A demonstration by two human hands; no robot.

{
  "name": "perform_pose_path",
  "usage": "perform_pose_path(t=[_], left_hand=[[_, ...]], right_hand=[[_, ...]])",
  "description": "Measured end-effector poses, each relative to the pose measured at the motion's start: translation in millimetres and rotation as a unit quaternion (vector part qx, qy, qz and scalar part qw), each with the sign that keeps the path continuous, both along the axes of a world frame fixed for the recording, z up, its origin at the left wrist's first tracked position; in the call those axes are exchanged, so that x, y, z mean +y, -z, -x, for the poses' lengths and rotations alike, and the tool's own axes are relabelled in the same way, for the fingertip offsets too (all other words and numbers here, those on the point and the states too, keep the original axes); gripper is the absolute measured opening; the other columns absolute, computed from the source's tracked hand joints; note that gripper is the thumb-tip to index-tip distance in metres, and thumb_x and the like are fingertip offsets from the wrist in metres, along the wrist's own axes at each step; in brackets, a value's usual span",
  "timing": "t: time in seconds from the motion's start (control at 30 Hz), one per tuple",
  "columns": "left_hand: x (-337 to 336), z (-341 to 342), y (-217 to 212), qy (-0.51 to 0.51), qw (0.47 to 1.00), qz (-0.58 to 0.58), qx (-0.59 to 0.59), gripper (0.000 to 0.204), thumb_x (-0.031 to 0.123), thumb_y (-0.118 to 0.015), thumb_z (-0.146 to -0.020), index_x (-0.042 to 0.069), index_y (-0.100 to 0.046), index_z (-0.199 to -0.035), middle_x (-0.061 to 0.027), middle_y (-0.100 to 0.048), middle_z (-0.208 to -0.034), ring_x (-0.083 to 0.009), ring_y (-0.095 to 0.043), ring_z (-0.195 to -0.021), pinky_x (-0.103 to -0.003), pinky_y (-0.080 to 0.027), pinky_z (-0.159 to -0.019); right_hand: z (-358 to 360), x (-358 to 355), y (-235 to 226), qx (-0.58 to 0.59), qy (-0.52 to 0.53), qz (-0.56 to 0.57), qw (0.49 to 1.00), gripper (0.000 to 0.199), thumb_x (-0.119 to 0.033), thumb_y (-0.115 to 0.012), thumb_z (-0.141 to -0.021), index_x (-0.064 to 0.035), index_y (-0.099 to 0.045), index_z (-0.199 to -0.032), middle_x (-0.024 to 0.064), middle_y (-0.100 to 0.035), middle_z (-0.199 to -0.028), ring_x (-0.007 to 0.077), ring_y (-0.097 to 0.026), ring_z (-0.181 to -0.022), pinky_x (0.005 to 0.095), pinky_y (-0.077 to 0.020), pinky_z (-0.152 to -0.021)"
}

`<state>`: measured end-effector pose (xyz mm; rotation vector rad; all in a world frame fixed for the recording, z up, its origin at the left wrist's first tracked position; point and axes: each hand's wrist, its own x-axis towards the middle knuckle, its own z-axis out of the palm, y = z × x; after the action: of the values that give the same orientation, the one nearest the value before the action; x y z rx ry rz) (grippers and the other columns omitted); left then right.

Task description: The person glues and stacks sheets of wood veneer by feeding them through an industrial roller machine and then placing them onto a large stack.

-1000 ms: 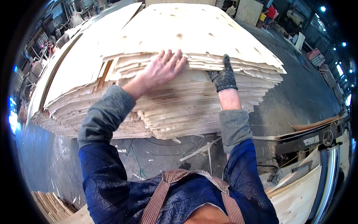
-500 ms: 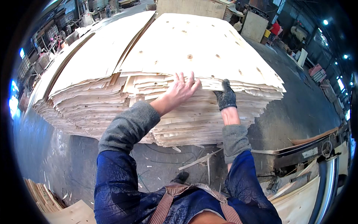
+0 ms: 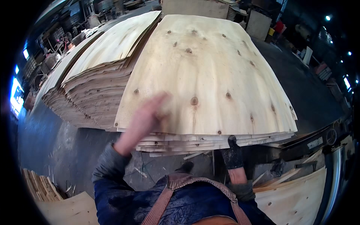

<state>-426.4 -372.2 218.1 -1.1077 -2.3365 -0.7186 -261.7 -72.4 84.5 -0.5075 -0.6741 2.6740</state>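
**Veneer sheet raised off the stack**

Pale wood veneer, knotted and thin, fills the middle of the view: the top sheet (image 3: pixel 210 71) sits tilted, its near edge lifted above the stack (image 3: pixel 180 142) of ragged-edged sheets beneath it. The bare left hand (image 3: pixel 144 120) lies flat against the sheet's near left part, fingers stretched out and fairly close together; it is blurred, so whether it presses or only touches cannot be told. The right hand (image 3: pixel 232 153), in a dark glove, is at the sheet's near edge, right of middle, with one finger pointing up against the edge; the other fingers are curled under and their grip on the sheet cannot be made out.

A second stack (image 3: pixel 93 75) of veneer stands just beside the first, on the left. Loose strips (image 3: pixel 39 185) lie on the grey floor (image 3: pixel 56 150) at lower left. Another sheet (image 3: pixel 296 198) rests at lower right, beside a dark machine frame (image 3: pixel 318 140).
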Motion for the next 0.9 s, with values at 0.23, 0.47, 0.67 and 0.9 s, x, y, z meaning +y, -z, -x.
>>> perform_pose_path(t=[0.23, 0.47, 0.67, 0.9], left_hand=[[-85, 61, 60, -0.289, 0.840, -0.104, -0.448, 0.063, 0.051, -0.048, -0.086, -0.005, -0.054, -0.115, -0.0203, -0.061, -0.107, -0.0300, -0.058, -0.096, -0.037, -0.044, -0.085], [-76, 31, 98, -0.244, 0.864, -0.167, -0.407, 0.052, 0.036, -0.060, -0.084, -0.013, -0.058, -0.101, -0.0188, -0.065, -0.086, -0.0208, -0.062, -0.072, -0.034, -0.048, -0.065], [-68, 34, 139, -0.223, 0.801, -0.310, -0.461, 0.045, 0.025, -0.066, -0.081, -0.009, -0.050, -0.105, -0.0154, -0.063, -0.091, -0.0182, -0.060, -0.077, -0.032, -0.049, -0.068], [-73, 44, 182, -0.140, 0.749, -0.381, -0.524, 0.053, 0.028, -0.070, -0.079, -0.007, -0.047, -0.112, -0.0137, -0.060, -0.100, -0.0176, -0.057, -0.087, -0.032, -0.047, -0.078]], right_hand=[[-88, 35, 21, 0.124, 0.047, 0.000, 0.991, 0.067, -0.046, -0.056, -0.084, -0.0054, -0.036, -0.134, 0.0126, -0.042, -0.135, 0.0308, -0.049, -0.114, 0.0501, -0.0378, -0.097], [-85, 151, -9, -0.043, 0.217, -0.167, 0.961, 0.079, -0.055, -0.059, -0.076, -0.0037, -0.037, -0.132, 0.0146, -0.045, -0.131, 0.0326, -0.051, -0.110, 0.0476, -0.0404, -0.095], [-51, 202, 14, -0.277, 0.247, -0.264, 0.891, 0.089, -0.062, -0.062, -0.069, -0.0023, -0.038, -0.131, 0.0163, -0.049, -0.127, 0.0343, -0.052, -0.107, 0.0454, -0.0427, -0.093], [-51, 230, 105, -0.526, 0.309, -0.241, 0.755, 0.094, -0.068, -0.065, -0.063, -0.0017, -0.045, -0.126, 0.0167, -0.053, -0.123, 0.0317, -0.054, -0.107, 0.0440, -0.0444, -0.091]])
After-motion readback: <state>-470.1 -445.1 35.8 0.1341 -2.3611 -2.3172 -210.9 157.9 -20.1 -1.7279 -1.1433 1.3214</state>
